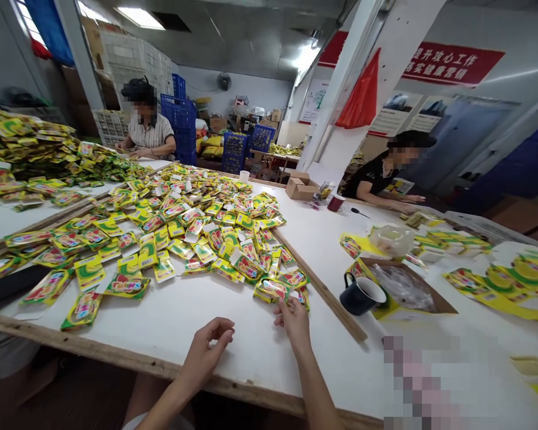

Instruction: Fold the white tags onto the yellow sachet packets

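A big heap of small yellow-green snack packets (192,227) covers the white table (197,328). My right hand (293,322) reaches to the near edge of the heap, fingertips pinching a packet (291,298) there. My left hand (208,343) rests on bare table short of the heap, fingers curled loosely with nothing visible in them.
A wooden strip (323,292) runs diagonally beside the heap. A dark mug (362,295) and an open cardboard box (403,292) stand to the right. More packets (497,275) lie far right, another pile (31,149) far left. Two other people sit at the far side.
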Demonstrator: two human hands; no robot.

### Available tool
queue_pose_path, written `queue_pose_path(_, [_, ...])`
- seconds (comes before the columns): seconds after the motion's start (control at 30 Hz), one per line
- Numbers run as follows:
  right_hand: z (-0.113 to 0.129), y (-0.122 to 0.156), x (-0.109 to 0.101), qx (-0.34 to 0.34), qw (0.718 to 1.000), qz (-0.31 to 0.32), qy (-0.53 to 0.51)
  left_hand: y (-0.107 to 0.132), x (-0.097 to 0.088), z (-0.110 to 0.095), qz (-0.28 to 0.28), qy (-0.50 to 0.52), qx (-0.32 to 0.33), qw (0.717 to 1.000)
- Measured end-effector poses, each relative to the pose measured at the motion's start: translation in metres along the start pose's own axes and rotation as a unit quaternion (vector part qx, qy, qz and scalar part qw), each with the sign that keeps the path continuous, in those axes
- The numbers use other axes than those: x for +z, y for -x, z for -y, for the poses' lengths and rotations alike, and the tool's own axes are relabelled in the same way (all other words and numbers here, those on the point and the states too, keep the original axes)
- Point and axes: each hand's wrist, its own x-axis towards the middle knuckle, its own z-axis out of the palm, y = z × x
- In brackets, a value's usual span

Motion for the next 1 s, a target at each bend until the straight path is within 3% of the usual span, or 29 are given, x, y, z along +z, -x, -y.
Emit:
queue_pose_path(0.1, [0.006,0.014,-0.004,-0.033,0.998,0.047,-0.004,-0.001,0.0,0.0,-0.033,-0.007,0.019,0.999])
queue_pose_path(0.2, [0.018,0.045,-0.012,-0.07,0.985,0.156,0.033,-0.001,0.003,-0.003,-0.056,-0.006,0.057,0.997])
queue_pose_path(0.27, [0.026,0.064,-0.012,-0.099,0.962,0.243,0.082,-0.001,0.005,-0.005,-0.003,0.015,0.066,0.998])
queue_pose_path(0.33, [0.028,0.075,-0.007,-0.112,0.946,0.284,0.107,0.0,0.006,-0.007,0.063,0.034,0.055,0.996])
queue_pose_path(0.4, [0.024,0.079,-0.001,-0.105,0.955,0.265,0.084,0.0,0.006,-0.008,0.081,0.035,0.046,0.995])
queue_pose_path(0.6, [-0.003,0.084,0.02,-0.124,0.982,0.131,-0.051,0.002,0.003,-0.008,0.067,0.067,0.044,0.995])
queue_pose_path(0.8, [-0.003,0.094,0.033,-0.141,0.978,0.157,0.009,0.003,0.001,-0.009,0.08,0.072,0.022,0.994])
queue_pose_path(1.0, [0.008,0.092,0.046,-0.186,0.976,0.116,0.019,-0.006,-0.007,-0.014,0.031,0.064,0.064,0.995])
